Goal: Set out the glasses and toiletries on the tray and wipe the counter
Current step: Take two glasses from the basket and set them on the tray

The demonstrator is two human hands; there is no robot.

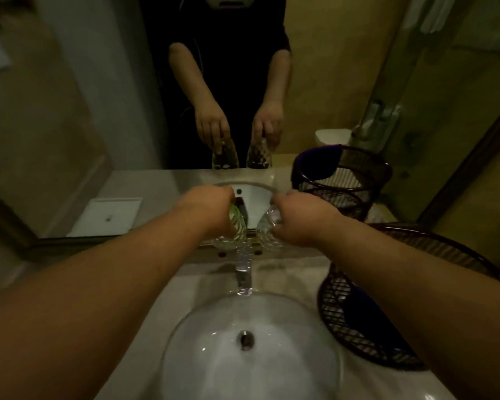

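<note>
Both my arms reach over the sink to the back of the counter, just in front of the mirror. My left hand [211, 210] grips a clear cut-pattern glass [234, 230] held mouth down. My right hand [300, 216] grips a second, matching glass [266, 233], also mouth down. The two glasses hang side by side above the chrome tap [244, 272], a short gap between them. The mirror repeats both hands and glasses. No tray is identifiable; toiletries are not in view.
A white oval basin [251, 342] with a drain lies below the tap in the pale counter [162, 272]. A dark wire basket [367, 313] with a dark cloth inside stands right of the basin, under my right forearm. The mirror edge runs along the counter's back.
</note>
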